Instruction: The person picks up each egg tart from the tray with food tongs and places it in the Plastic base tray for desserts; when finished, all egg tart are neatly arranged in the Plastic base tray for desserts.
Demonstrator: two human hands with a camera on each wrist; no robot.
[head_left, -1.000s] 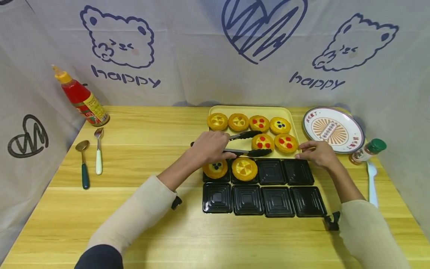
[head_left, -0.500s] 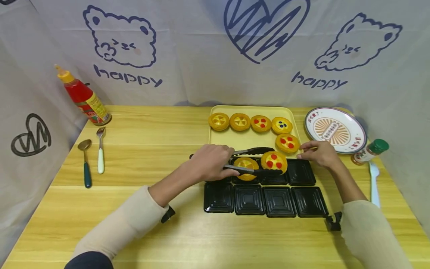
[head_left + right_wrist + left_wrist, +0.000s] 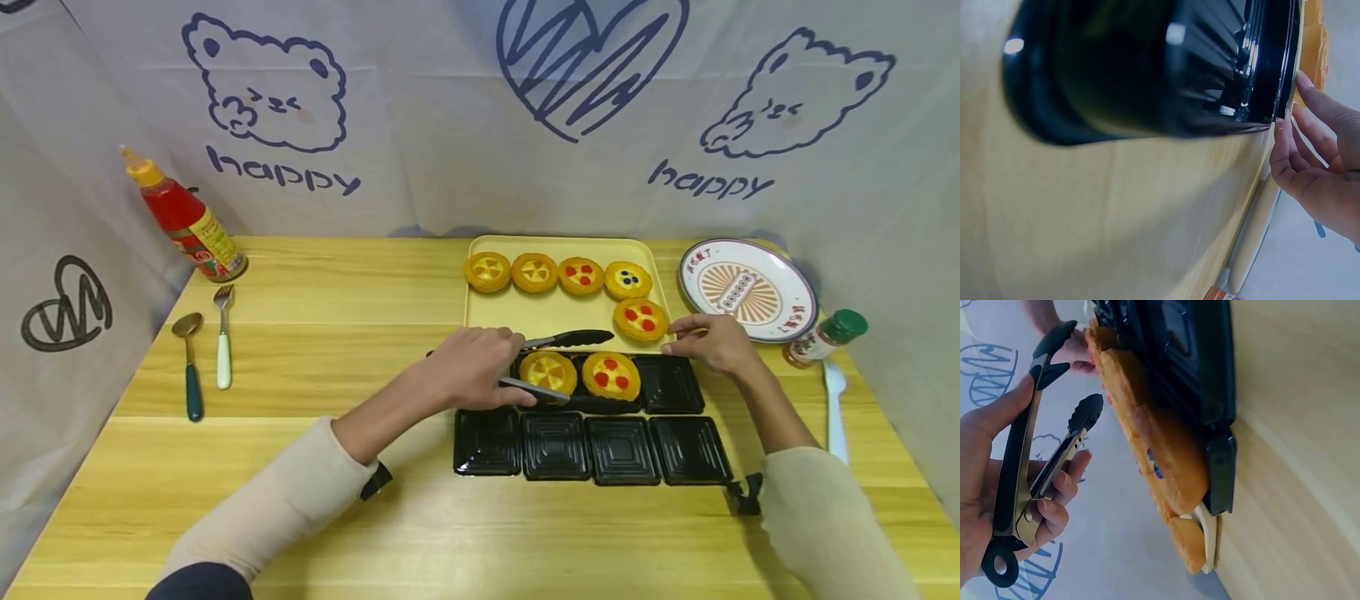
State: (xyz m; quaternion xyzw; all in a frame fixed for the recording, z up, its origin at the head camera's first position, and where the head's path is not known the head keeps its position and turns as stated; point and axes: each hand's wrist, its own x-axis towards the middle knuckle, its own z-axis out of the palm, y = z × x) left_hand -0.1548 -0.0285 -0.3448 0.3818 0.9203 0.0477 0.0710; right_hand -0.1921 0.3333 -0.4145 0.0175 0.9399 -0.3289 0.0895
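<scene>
My left hand [image 3: 480,364] holds a pair of tongs [image 3: 592,406], whose arms are spread on either side of an egg tart with red dots [image 3: 611,377]. That tart sits in a compartment of the black tray [image 3: 669,385], beside a tart with yellow wedges [image 3: 548,372]. A blue-dotted tart [image 3: 1175,465] shows in the left wrist view; in the head view my left hand hides it. At the front right corner of the yellow tray [image 3: 540,314], my right hand [image 3: 711,342] pinches the edge. Several tarts, including a red-dotted one [image 3: 641,319], lie on that tray.
A patterned plate [image 3: 742,287], a green-capped seasoning jar [image 3: 825,337] and a pale blue utensil [image 3: 835,408] are at the right. On the left stand a red sauce bottle [image 3: 191,221], a fork [image 3: 223,342] and a spoon [image 3: 191,375]. A cloth wall [image 3: 420,125] borders the table's back.
The tongs carried the red-dotted tart from the yellow tray forward into the black tray's third back compartment, then let go of it, arms apart. My right hand stayed at the tray corner.
</scene>
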